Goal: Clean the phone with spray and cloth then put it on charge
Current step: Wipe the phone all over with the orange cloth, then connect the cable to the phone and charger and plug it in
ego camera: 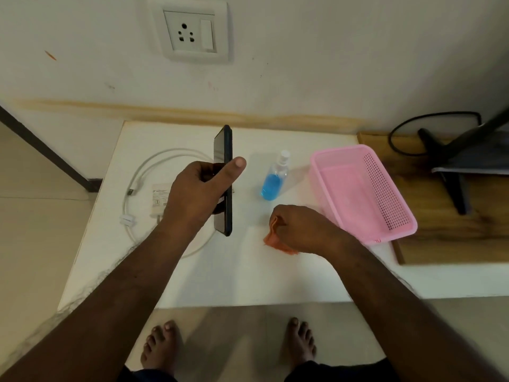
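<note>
Nearest us, at six o'clock, our two bare feet [228, 346] stand on the pale floor just below the edge of the white rectangular tabletop [220, 277]. Above the table, at four o'clock from the middle of it, our right hand [300, 227] has its fingers curled tight around a crumpled orange cloth [275, 241], part of which spills out beneath the fist. At ten o'clock from that hand, our left hand [198, 194] grips the slim black phone [224, 150], held on edge above the table, with the thumb pressed across its back and the fingers wrapped over the screen side. Under that hand lie a white charger block [159, 198] and its looped white cable [154, 164]. At one o'clock from the right hand stands a small clear spray bottle of blue liquid [274, 180], and at three o'clock of the bottle sits a pink perforated plastic basket [385, 188]. Farthest, at twelve o'clock, a white wall socket [190, 30] is set in the wall.
</note>
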